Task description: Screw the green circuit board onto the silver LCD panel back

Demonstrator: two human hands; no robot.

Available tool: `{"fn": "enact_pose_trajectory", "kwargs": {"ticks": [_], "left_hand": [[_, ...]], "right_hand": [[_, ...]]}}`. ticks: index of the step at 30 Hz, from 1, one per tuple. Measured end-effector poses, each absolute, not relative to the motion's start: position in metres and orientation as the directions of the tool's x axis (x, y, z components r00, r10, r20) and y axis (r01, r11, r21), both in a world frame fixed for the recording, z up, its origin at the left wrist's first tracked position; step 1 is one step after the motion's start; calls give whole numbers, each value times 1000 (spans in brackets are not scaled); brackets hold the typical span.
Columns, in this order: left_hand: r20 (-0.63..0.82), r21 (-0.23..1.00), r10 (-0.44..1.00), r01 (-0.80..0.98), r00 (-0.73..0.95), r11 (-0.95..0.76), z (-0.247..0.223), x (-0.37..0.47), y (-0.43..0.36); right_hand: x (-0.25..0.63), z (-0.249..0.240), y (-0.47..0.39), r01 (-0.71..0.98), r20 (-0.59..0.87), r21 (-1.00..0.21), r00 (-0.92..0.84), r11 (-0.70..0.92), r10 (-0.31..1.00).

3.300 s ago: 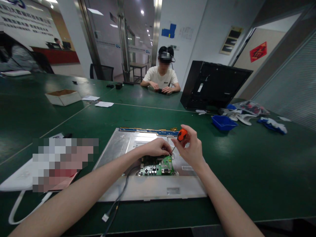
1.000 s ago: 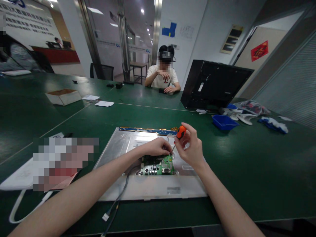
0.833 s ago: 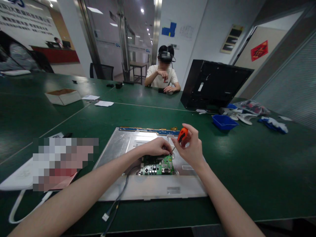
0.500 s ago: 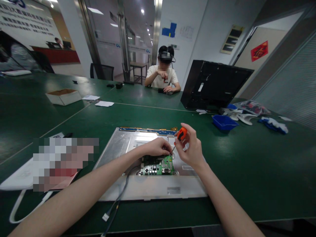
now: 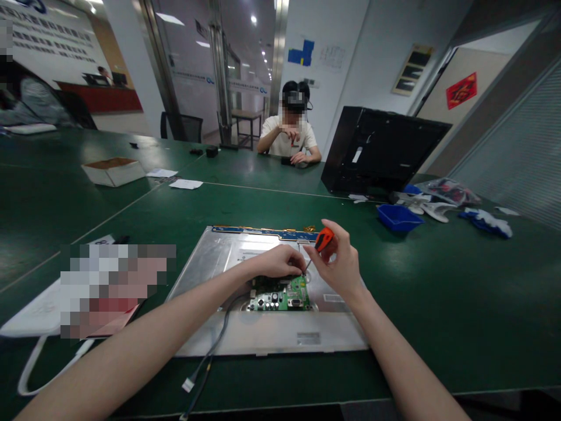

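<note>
Head: wearer's two hands, one screwdriver, seemingly one green board.

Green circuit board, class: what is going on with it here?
The right hand holds an orange screwdriver, its tip at the far right corner of the green circuit board. The left hand is close beside that tip. The board sits on a metal panel, which lies on the green table.

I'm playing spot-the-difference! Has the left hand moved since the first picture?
No: the left hand is still over the far edge of the green circuit board, with no visible shift either way.
</note>
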State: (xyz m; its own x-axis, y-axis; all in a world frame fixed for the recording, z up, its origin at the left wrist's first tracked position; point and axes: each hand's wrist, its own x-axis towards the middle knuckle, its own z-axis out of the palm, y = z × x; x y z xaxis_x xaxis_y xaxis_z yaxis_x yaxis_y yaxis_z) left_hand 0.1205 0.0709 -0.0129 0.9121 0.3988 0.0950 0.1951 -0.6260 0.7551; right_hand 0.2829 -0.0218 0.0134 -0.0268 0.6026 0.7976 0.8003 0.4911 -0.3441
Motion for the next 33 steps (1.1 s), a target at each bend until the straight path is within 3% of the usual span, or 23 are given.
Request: {"fn": "enact_pose_trajectory", "kwargs": {"ticks": [9, 21, 33], "left_hand": [[69, 789, 414, 204, 908, -580, -14, 121, 71], [70, 769, 421, 219, 905, -600, -11, 121, 69], [49, 781, 422, 229, 905, -581, -11, 121, 69]], "right_hand": [[281, 19, -26, 718, 748, -420, -73, 555, 660], [283, 14, -22, 784, 774, -371, -35, 498, 632], [280, 15, -23, 734, 773, -423, -14, 531, 634]]}}
